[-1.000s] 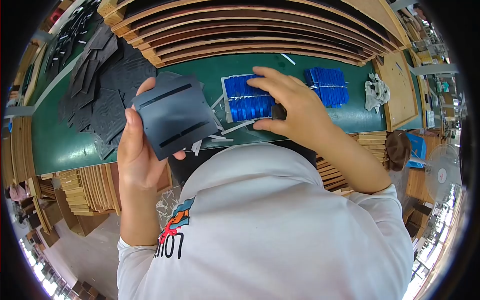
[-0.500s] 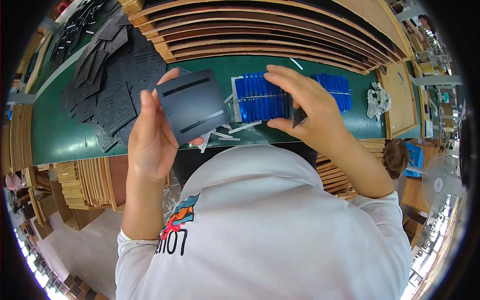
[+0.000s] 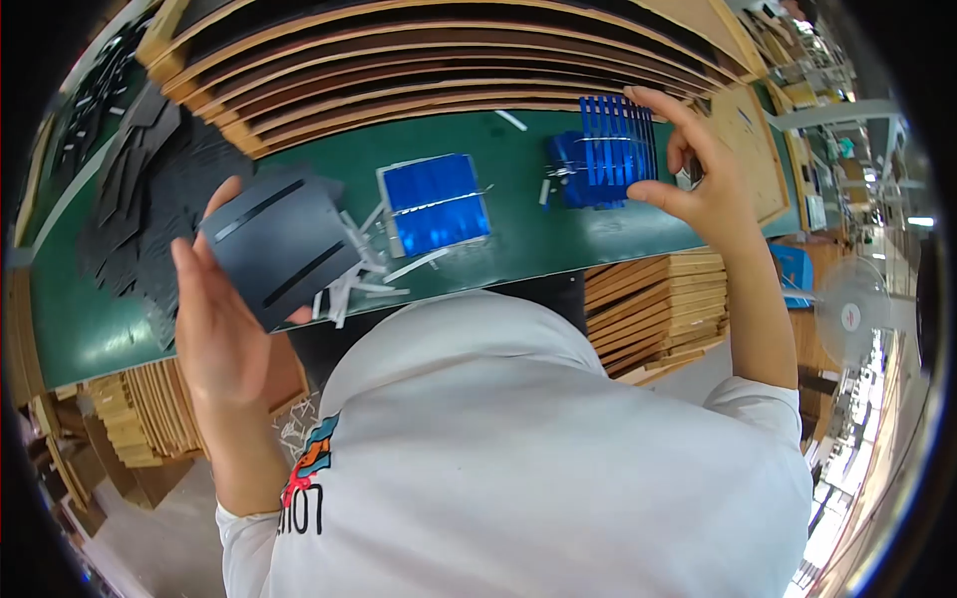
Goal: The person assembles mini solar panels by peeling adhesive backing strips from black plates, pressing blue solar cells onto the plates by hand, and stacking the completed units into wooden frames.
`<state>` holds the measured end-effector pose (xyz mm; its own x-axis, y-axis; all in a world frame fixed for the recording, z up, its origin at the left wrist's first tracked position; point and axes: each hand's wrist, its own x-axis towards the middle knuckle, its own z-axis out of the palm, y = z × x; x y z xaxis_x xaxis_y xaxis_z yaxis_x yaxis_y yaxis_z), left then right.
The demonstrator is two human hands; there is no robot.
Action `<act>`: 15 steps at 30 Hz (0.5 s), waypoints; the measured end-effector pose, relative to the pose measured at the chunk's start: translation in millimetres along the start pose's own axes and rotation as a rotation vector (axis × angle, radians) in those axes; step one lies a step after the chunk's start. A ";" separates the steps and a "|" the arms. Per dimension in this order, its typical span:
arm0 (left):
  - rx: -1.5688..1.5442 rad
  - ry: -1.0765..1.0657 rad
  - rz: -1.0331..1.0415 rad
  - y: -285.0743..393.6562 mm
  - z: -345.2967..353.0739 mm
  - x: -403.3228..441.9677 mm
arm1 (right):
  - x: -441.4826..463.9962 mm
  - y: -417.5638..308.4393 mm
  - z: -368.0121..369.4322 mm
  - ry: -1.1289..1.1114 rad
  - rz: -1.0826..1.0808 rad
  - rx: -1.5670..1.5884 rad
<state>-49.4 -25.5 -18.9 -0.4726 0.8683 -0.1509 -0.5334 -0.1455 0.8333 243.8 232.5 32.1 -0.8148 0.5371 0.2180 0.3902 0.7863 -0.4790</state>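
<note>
My left hand (image 3: 221, 334) grips a flat, dark grey square plate (image 3: 277, 244) with two long slots, tilted above the left part of the bench. Over on the right, my right hand (image 3: 703, 184) pinches a blue slatted piece (image 3: 604, 140), its thin parallel strips crossed by a silvery line. Beneath and behind it lie more blue strips (image 3: 568, 159), partly hidden. Between the hands, a shiny blue square (image 3: 436, 204) with a silvery line across it rests on a pale backing on the green bench (image 3: 518, 199). White strips (image 3: 364, 274) lie scattered beside the plate.
A wooden rack of stacked trays (image 3: 478, 85) runs along the back. Dark flat sheets (image 3: 150, 209) are heaped at the left. Under the bench are stacked wooden frames (image 3: 658, 309). A fan (image 3: 850, 317) stands at the far right.
My right hand has carried the blue slatted piece to the right, off the middle stack, uncovering the blue square. The view has shifted; my left hand still holds the plate.
</note>
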 end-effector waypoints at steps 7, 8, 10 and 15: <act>0.014 -0.054 0.014 -0.9 1.8 5.7 | -11.3 34.6 3.7 -0.135 0.088 0.032; 0.005 -0.070 0.019 -0.7 1.7 5.1 | -11.2 44.6 10.7 -0.135 0.088 0.038; 0.006 -0.082 0.026 1.1 1.9 3.1 | -7.4 57.3 24.4 -0.095 -0.053 -0.009; 0.006 -0.035 0.036 2.1 0.7 0.3 | -0.1 -1.3 52.0 -0.040 -0.044 0.259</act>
<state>-50.2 -25.3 -16.8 -0.4664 0.8786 -0.1021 -0.5122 -0.1742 0.8410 221.1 215.6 -11.5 -0.8472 0.4871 0.2121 0.2350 0.7016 -0.6727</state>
